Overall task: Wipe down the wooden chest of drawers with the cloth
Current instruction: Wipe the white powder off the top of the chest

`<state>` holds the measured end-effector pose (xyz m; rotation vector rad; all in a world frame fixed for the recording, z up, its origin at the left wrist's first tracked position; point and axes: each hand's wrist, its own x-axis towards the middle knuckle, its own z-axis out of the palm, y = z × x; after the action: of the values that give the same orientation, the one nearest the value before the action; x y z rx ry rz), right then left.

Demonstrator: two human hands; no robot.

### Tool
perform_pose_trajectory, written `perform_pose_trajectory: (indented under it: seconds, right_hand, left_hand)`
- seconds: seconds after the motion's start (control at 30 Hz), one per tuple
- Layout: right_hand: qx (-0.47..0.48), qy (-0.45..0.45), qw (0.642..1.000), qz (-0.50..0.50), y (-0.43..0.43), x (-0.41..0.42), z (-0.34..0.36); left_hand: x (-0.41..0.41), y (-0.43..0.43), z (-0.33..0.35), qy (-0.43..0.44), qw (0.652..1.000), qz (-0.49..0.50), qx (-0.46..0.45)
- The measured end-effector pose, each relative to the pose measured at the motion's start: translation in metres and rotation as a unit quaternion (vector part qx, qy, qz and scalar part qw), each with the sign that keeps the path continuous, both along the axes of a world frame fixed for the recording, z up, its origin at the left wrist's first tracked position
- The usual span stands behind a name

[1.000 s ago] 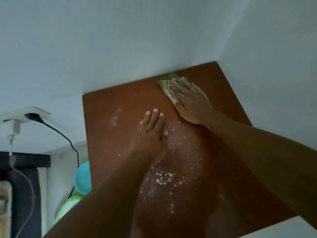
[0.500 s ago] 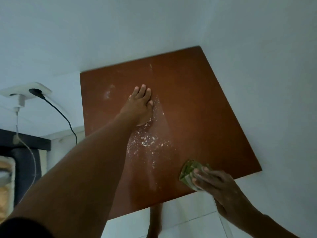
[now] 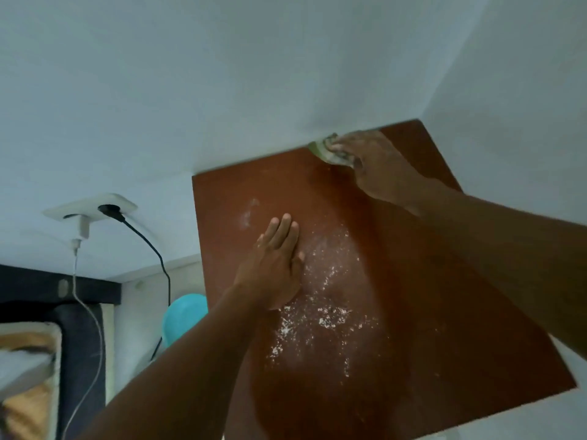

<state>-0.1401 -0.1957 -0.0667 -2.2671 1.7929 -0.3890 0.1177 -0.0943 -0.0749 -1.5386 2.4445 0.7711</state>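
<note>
Over at the far left, a white wall socket (image 3: 90, 207) with a black plug and black cable (image 3: 149, 246) trailing down, plus a white charger and thin white cord (image 3: 87, 315); smooth plastic, matte white wall (image 3: 222, 74) behind; below that, a dark frame and what looks like bedding, too blurred to say more.

Moving right, a round turquoise plastic thing (image 3: 184, 315) tucked just beside the chest of drawers (image 3: 460, 328), partly hidden by the left forearm.

Now the top itself: flat, hard, reddish-brown wood, square-cornered, pushed into the corner of the room; smooth with a dull sheen; stiff and heavy by the look of it, unlikely to shift under a push.

Left hand (image 3: 273, 268) laid flat on the wood, fingers straight and close together, palm down, holding nothing; probably bracing.

Just right of it, white powder (image 3: 317, 319) scattered in crumbs and specks down the middle; dry, loose, likely to smear or spill off the near edge if swept carelessly; a fainter smudge up by the fingertips.

Far right and up at the back edge, right hand (image 3: 374, 160) pressing the cloth (image 3: 330, 152) against the wood where it meets the wall; fingers bent over it, bunching it; green and pale, soft, light, limp, crumpled; best kept wadded under the palm; plenty of powder not yet wiped.
</note>
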Motion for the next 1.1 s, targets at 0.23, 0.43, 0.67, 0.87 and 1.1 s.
perform_pose_trajectory:
  seconds: [0.23, 0.43, 0.67, 0.87, 1.1]
  right_hand:
    - [0.027, 0.169, 0.979, 0.109, -0.033, 0.027, -0.029]
    - [0.029, 0.155, 0.984, 0.088, 0.020, 0.026, -0.040]
    - [0.074, 0.140, 0.980, 0.118, 0.206, -0.002, -0.034]
    - [0.027, 0.006, 0.993, 0.119, 0.353, -0.011, -0.040]
    - [0.031, -0.088, 0.988, 0.120, 0.380, -0.008, -0.010]
  left_hand:
    - [0.004, -0.003, -0.017, 0.089, 0.996, 0.022, -0.006]
    - [0.004, -0.005, -0.021, 0.102, 0.994, 0.025, -0.007]
    - [0.004, -0.004, -0.015, 0.065, 0.998, 0.012, -0.012]
    - [-0.002, -0.002, -0.008, 0.052, 0.998, 0.026, -0.010]
    - [-0.005, -0.003, -0.006, 0.038, 0.999, 0.029, -0.008]
